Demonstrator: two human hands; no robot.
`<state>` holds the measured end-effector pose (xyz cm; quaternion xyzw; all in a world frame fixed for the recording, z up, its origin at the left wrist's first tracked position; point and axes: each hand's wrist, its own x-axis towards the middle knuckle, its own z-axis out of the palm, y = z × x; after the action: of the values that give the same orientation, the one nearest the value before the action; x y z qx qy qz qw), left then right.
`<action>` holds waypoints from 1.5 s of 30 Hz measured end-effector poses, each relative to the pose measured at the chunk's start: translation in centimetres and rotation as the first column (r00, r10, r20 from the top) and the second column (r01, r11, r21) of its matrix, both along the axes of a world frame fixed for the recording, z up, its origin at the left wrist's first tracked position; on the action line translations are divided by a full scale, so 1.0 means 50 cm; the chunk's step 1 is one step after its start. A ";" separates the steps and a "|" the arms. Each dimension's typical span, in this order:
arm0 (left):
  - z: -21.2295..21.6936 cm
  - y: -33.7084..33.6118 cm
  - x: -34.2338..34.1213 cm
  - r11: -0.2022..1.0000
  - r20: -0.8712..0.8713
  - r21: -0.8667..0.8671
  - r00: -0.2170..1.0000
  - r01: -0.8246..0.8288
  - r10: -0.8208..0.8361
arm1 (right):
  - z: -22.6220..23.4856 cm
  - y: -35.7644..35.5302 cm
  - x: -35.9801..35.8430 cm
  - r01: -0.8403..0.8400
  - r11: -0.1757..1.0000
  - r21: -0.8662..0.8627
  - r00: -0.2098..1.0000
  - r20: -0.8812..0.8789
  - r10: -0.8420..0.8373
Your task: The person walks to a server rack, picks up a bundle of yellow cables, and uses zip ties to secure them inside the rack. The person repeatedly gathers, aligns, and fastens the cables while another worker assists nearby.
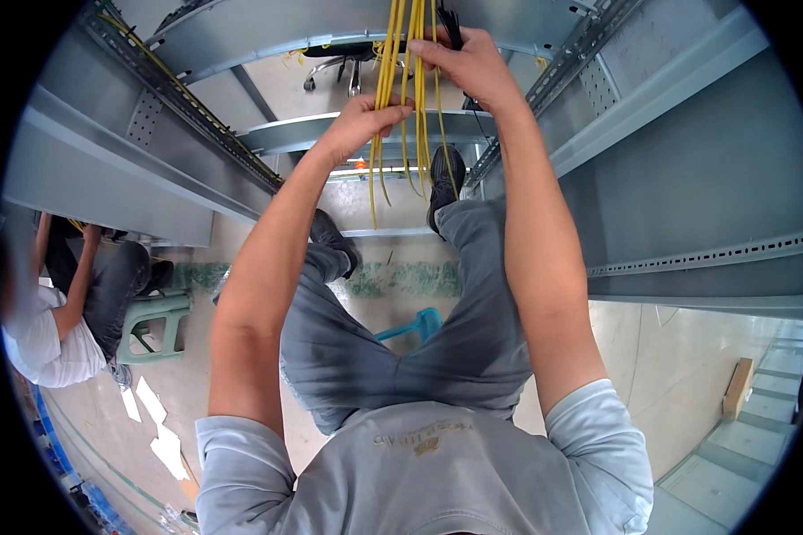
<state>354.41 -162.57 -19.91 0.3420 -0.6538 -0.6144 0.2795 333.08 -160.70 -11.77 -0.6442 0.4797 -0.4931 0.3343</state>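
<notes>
Nearest to us, the person's grey-trousered legs (393, 339) straddle a gap above the floor (651, 357), with a blue plastic piece (417, 325) showing between the knees.

Both forearms reach away from us to the bundle of yellow cables (408, 98), which hangs from the far top of the view down between two grey metal trays (687, 178). The left hand (359, 120) is closed around the left part of the bundle, lower down. The right hand (468, 64) pinches the strands higher up, near a black tie or clip (449, 25); we cannot tell which.

We judge the gathering partly done: the strands run together at the hands, yet their lower ends (401, 192) splay loose and uneven, with no binding visible there.

To the left, a second person (62, 312) sits by a green stool (156, 325), well apart from the work. White paper scraps (152, 419) lie on the floor at near left. Steps (758, 419) lie at near right. A perforated rail (187, 102) with more yellow cable runs at far left. The tray edges crowd the bundle on both sides.
</notes>
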 end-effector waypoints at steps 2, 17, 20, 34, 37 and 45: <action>-0.003 0.006 0.000 1.000 0.008 -0.010 1.000 -0.011 0.011 | 0.004 0.005 0.003 0.005 1.000 0.023 1.000 0.005 -0.005; -0.014 0.025 -0.005 0.998 -0.003 -0.060 1.000 0.018 -0.018 | 0.021 0.024 0.003 -0.053 0.992 0.117 0.993 0.107 0.041; -0.015 0.029 -0.002 0.999 -0.027 -0.040 0.999 0.016 -0.017 | 0.024 0.026 0.007 -0.054 0.992 0.118 0.994 0.103 0.041; -0.040 0.019 0.018 0.998 -0.110 0.061 0.994 0.027 -0.020 | 0.030 0.030 0.006 -0.057 0.989 0.135 0.993 0.107 0.042; -0.045 0.023 0.010 0.990 -0.165 0.137 0.986 0.023 0.000 | 0.014 0.015 -0.002 0.017 0.992 0.127 1.000 0.016 -0.019; -0.048 0.049 0.001 0.984 -0.198 0.115 0.974 0.135 -0.111 | 0.021 0.029 -0.009 -0.051 0.995 0.088 0.998 -0.037 0.055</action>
<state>354.46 -160.13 -22.30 0.2576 -0.6034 -0.7009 0.2798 332.62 -159.24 -10.73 -0.6512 0.4900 -0.4498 0.3653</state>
